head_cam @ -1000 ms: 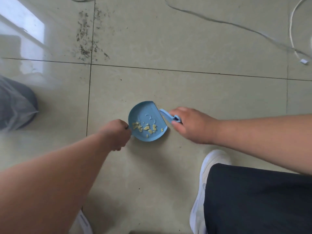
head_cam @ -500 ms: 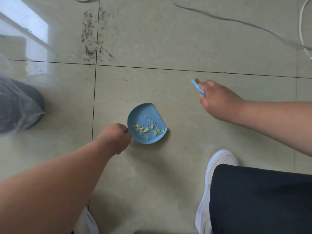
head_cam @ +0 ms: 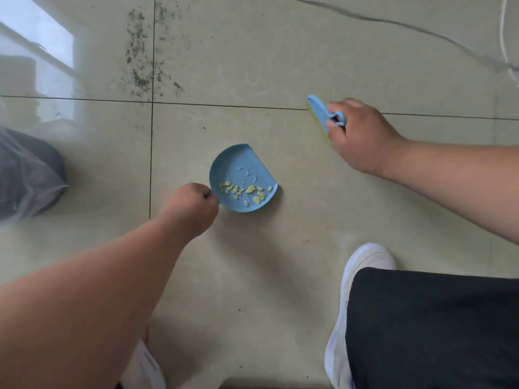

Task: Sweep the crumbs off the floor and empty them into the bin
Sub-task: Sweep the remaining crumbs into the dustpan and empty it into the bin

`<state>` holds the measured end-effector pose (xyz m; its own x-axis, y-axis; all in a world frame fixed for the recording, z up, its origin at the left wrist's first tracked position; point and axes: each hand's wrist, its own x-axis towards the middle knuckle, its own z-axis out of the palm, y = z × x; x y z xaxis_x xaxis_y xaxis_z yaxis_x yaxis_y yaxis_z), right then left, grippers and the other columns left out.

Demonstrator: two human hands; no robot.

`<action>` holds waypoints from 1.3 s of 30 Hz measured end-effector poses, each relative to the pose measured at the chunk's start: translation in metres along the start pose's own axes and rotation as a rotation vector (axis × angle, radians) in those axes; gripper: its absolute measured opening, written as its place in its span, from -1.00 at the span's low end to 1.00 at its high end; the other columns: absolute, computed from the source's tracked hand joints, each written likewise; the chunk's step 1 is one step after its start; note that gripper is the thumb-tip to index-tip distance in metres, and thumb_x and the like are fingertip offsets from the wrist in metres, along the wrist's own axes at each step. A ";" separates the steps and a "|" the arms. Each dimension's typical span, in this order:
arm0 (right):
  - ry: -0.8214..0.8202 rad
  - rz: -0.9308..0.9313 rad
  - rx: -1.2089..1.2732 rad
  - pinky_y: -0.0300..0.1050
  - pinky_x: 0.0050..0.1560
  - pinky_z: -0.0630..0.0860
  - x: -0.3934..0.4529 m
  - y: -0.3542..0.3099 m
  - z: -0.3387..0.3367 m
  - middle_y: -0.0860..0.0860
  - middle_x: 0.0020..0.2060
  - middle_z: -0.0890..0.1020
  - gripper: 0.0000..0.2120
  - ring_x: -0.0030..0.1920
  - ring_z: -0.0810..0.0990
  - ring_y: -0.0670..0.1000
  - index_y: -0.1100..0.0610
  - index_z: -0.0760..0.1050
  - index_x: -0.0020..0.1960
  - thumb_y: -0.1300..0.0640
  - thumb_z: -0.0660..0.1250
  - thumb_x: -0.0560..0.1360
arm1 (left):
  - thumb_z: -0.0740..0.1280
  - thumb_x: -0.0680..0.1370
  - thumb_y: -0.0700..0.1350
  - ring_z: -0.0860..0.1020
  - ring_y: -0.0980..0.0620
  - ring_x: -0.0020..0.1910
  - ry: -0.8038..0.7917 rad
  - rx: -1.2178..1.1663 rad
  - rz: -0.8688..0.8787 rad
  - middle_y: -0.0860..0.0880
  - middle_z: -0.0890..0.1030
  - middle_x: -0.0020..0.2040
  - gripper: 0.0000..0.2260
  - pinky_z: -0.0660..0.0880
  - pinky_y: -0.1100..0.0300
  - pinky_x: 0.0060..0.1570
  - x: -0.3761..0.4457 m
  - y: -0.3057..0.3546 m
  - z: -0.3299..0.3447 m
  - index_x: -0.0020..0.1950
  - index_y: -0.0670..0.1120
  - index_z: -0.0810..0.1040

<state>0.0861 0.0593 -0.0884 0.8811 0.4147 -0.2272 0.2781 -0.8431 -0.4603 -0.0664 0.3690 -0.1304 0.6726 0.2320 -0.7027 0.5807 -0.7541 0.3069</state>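
Note:
A small blue dustpan (head_cam: 238, 167) lies on the pale tiled floor in the middle of the view. Several yellow crumbs (head_cam: 247, 190) sit in its near half. My left hand (head_cam: 191, 209) is closed around the dustpan's handle at its left edge; the handle itself is hidden in my fist. My right hand (head_cam: 362, 136) holds a small blue brush (head_cam: 318, 112) with yellow bristles, resting on the floor to the upper right, well apart from the pan. A bin with a clear plastic liner (head_cam: 25, 175) stands at the left edge, partly cut off.
Dark specks of dirt (head_cam: 143, 66) lie along the tile joint at the upper left. A grey cable (head_cam: 393, 23) and a white cord (head_cam: 505, 37) cross the floor at the upper right. My white shoe (head_cam: 362, 270) and dark trouser leg (head_cam: 432, 327) fill the lower right.
My right hand lifted the brush away from the dustpan's mouth and carried it up and right onto the floor. The dustpan and my left hand stayed in place.

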 end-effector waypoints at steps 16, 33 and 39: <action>-0.533 -0.422 0.038 0.03 0.05 0.49 -0.028 -0.059 0.046 0.06 0.01 0.53 -0.74 -0.04 0.55 0.10 0.16 0.52 0.29 0.12 0.24 0.64 | 0.31 0.60 -0.11 0.42 -0.12 -0.35 -0.126 0.031 0.032 -0.10 0.48 -0.35 -0.72 0.34 0.16 -0.38 0.027 0.029 -0.008 -0.30 -0.17 0.49; -0.346 0.053 -0.186 0.04 -0.18 0.47 -0.129 0.038 -0.007 0.05 -0.19 0.44 -0.91 -0.22 0.49 0.17 0.13 0.40 -0.14 0.16 0.28 0.53 | 0.30 0.63 -0.05 0.55 -0.19 -0.24 -0.217 0.274 0.130 -0.14 0.61 -0.26 -0.71 0.42 0.16 -0.33 -0.037 0.007 0.036 -0.19 -0.19 0.63; -0.436 0.099 -0.022 0.03 -0.14 0.45 -0.145 0.007 0.019 0.10 -0.14 0.56 -0.88 -0.14 0.52 0.17 0.20 0.46 -0.03 0.14 0.29 0.55 | 0.28 0.67 -0.03 0.54 -0.13 -0.23 -0.271 0.250 0.102 -0.10 0.61 -0.18 -0.73 0.43 0.15 -0.29 -0.050 0.023 0.067 -0.15 -0.13 0.59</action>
<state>-0.0476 -0.0001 -0.0750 0.6617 0.4333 -0.6118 0.2131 -0.8911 -0.4007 -0.1177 0.2989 -0.1317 0.5560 0.0026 -0.8312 0.3646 -0.8994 0.2411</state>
